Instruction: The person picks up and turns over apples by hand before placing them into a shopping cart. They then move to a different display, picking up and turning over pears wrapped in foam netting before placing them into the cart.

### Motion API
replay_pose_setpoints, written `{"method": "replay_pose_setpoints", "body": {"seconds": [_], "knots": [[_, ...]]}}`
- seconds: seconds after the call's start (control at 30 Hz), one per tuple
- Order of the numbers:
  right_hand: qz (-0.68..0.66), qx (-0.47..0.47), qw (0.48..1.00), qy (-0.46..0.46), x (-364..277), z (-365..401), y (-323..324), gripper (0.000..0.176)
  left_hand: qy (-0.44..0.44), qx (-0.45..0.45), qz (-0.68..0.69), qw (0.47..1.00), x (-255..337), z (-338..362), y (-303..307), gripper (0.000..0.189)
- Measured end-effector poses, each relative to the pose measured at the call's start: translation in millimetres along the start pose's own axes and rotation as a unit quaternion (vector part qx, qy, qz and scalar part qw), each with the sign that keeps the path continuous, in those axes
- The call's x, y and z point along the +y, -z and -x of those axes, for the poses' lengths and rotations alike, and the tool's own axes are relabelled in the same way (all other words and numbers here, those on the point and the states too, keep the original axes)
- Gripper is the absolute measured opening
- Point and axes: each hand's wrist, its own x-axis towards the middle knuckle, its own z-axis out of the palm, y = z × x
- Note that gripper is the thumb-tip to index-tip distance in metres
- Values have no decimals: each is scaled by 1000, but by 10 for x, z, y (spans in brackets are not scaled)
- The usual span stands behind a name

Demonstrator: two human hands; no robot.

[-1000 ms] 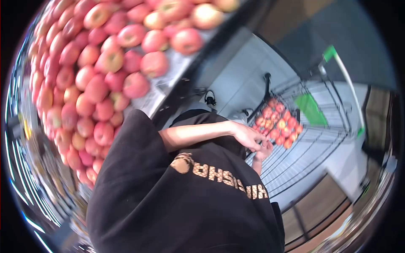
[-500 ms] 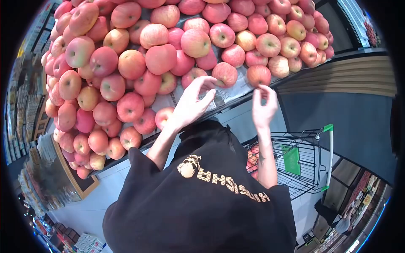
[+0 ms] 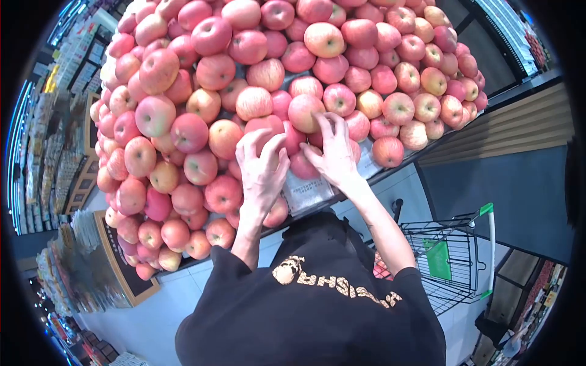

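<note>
A large pile of red and yellowish apples fills the display stand. My left hand is over the front of the pile, fingers bent and apart, its fingertips at a pinkish-red apple. Just to its right, my right hand reaches in with fingers and thumb spread. Its fingertips meet the right side of a red-yellow apple, while the thumb is above a lower red apple. Neither hand visibly has an apple lifted off the pile. Printed paper shows beneath the apples near the front edge.
A wire shopping cart with a green panel and some red fruit stands at the lower right. The stand's dark front edge runs between my body and the apples. Packed shelves line the left, and a person shows at the lower right.
Both hands have moved onto the apples and closer together; my right hand has come left, away from the front edge. The view has shifted, so the pile sits lower and further right.
</note>
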Motion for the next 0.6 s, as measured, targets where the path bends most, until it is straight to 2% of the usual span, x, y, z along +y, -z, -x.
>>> {"method": "replay_pose_setpoints", "body": {"seconds": [0.07, 0.1, 0.27, 0.53, 0.6], "knots": [[8, 0, 1000, 0, -20, -93, 15, 72, 42, -28, -50, 997, -1, -65, 11, 39], [10, -3, 1000, 5, -18, -122, 14, 73, 76, -72, -51, 993, -34, -36, 13, 47], [-19, -8, 1000, 4, 66, -264, 7, 76, 106, -135, -59, 983, -42, -85, 21, 59], [-53, -44, 997, 24, 148, -284, -8, 77, 96, -116, -70, 986, -48, -92, 12, 60], [-35, -24, 998, 34, 152, -279, -22, 77, 97, -111, -71, 987, -48, -84, 10, 60]]}}
